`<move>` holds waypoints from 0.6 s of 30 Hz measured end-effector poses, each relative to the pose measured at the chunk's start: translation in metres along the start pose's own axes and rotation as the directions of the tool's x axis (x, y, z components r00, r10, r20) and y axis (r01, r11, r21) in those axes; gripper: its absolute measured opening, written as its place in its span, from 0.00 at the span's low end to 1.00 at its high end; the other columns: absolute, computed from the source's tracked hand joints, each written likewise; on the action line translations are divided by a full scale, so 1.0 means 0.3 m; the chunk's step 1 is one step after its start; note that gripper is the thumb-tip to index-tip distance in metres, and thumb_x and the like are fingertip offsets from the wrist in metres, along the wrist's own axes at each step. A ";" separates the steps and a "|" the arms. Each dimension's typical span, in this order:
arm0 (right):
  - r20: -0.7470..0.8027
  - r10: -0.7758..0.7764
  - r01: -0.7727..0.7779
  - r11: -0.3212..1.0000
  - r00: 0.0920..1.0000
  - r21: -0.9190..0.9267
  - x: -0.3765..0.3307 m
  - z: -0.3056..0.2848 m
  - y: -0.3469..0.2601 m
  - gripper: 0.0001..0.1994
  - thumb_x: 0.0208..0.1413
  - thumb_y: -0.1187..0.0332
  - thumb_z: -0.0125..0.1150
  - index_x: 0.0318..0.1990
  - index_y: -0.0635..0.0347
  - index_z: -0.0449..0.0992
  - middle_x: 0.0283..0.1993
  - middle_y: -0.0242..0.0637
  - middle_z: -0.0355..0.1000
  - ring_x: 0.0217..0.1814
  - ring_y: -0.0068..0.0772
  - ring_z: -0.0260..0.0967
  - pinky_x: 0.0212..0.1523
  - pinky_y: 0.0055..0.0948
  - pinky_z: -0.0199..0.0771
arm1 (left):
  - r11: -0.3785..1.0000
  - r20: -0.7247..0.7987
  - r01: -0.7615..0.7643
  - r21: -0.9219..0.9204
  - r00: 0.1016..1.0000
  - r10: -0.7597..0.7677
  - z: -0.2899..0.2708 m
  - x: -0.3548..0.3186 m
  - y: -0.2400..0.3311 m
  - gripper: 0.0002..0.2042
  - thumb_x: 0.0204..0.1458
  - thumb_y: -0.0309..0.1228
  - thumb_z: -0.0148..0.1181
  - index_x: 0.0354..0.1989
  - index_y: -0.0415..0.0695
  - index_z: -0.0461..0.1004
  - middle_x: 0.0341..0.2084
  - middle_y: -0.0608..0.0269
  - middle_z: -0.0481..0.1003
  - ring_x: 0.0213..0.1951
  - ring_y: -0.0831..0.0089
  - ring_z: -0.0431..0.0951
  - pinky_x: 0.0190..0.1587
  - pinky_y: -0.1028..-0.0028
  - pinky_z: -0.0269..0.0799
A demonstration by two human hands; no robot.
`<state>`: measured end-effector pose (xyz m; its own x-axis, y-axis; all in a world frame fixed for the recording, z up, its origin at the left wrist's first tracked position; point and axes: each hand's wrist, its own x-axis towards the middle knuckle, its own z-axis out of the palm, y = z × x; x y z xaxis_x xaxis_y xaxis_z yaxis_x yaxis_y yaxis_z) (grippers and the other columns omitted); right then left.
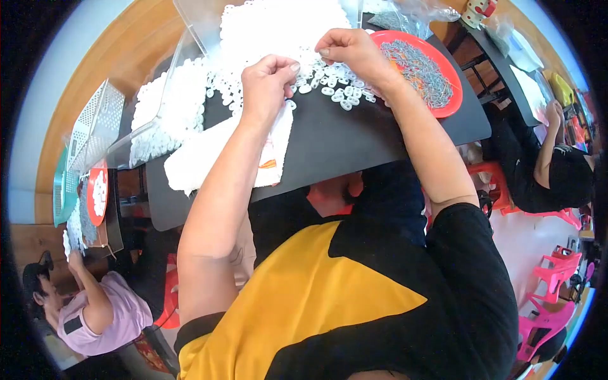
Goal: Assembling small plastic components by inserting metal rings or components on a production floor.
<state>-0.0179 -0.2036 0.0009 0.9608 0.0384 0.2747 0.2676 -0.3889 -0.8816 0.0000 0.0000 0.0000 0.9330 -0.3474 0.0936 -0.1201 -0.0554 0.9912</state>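
My left hand (267, 83) hovers over the near edge of a spread of small white oval plastic pieces (345, 95) that look to have two holes. Its thumb and fingers are pinched together, and whatever is between them is too small to make out. To its right, my right hand (358, 56) is pinched in the same way above the pieces; its fingertips hide anything they hold. Beside that hand stands a red plate (455, 95) heaped with thin grey metal pins or screws (421, 73). A white cloth (209, 155) lies under my left forearm.
Clear plastic bins (161, 101) with more white pieces stand at the left and back of the dark table (335, 142). A person in pink (107, 316) works at the left near a white perforated basket (98, 126). Another person (557, 171) sits at the right by pink stools.
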 end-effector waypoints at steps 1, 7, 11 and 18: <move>-0.021 -0.008 0.010 0.997 1.000 0.076 -0.001 0.004 -0.002 0.06 0.50 0.73 0.60 0.35 0.64 0.78 0.27 0.32 0.73 0.32 0.20 0.69 0.37 0.21 0.68 | 1.000 0.013 -0.005 -0.014 1.000 0.005 -0.004 -0.003 -0.002 0.06 0.50 0.29 0.63 0.32 0.40 0.78 0.19 0.67 0.73 0.16 0.83 0.68 0.14 0.82 0.60; 0.015 0.044 -0.046 0.986 0.999 0.162 -0.021 -0.002 -0.064 0.07 0.52 0.73 0.59 0.37 0.65 0.78 0.30 0.31 0.74 0.34 0.19 0.69 0.39 0.20 0.68 | 0.976 0.094 0.074 -0.205 0.994 -0.056 0.015 0.002 0.000 0.05 0.54 0.28 0.58 0.34 0.39 0.77 0.20 0.65 0.74 0.16 0.81 0.69 0.15 0.82 0.61; 0.023 -0.043 0.037 0.977 0.999 0.210 -0.021 0.025 -0.065 0.07 0.52 0.74 0.60 0.38 0.65 0.78 0.31 0.31 0.74 0.35 0.19 0.70 0.39 0.19 0.69 | 0.877 0.306 0.232 -0.421 0.946 -0.103 0.001 0.012 0.007 0.11 0.58 0.32 0.53 0.37 0.34 0.75 0.21 0.60 0.73 0.18 0.75 0.71 0.17 0.80 0.64; 0.105 -0.099 0.068 0.962 0.990 0.264 -0.043 0.033 -0.105 0.07 0.54 0.76 0.59 0.40 0.65 0.77 0.34 0.31 0.75 0.40 0.20 0.73 0.42 0.19 0.71 | 0.589 0.619 0.535 -0.606 0.782 -0.074 -0.036 0.031 -0.020 0.13 0.59 0.33 0.52 0.37 0.32 0.72 0.24 0.58 0.73 0.21 0.71 0.71 0.19 0.76 0.62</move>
<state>-0.0379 -0.1826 0.0213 0.9320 0.1728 0.3186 0.3421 -0.1289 -0.9308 0.0131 0.0072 -0.0040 0.5290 -0.8467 -0.0578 0.6339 0.3489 0.6902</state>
